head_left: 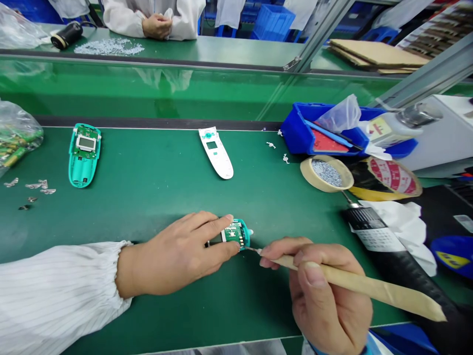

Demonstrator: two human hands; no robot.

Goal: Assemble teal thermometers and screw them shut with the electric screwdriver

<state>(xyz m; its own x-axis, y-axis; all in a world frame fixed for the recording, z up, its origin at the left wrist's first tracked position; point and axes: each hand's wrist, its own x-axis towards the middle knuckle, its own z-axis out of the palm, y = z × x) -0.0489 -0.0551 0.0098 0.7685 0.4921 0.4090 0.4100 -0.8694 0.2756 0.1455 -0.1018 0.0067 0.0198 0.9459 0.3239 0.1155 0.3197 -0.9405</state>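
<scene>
My left hand (181, 251) grips a teal device housing (247, 230) with a green circuit board (234, 232) in it, pressing it to the bench. Its fingers cover most of the housing. Pinched in my right hand (325, 291) is a slim pick-like tool (384, 292) with a handle wrapped in cream tape. The tool's thin metal tip meets the near right edge of the housing, by the board. Beyond my hands lies a white device cover (220, 160), with a window cut in it. A second teal housing (82, 170), fitted with a board and small screen, rests at the left.
At right are a blue bin (295, 129), a dish of small screws (309, 178), a tape roll (416, 185) and a black electric screwdriver (402, 266). Small metal clips (34, 186) and a bag of boards (18, 133) lie left. Behind a clear partition sits another person (125, 17).
</scene>
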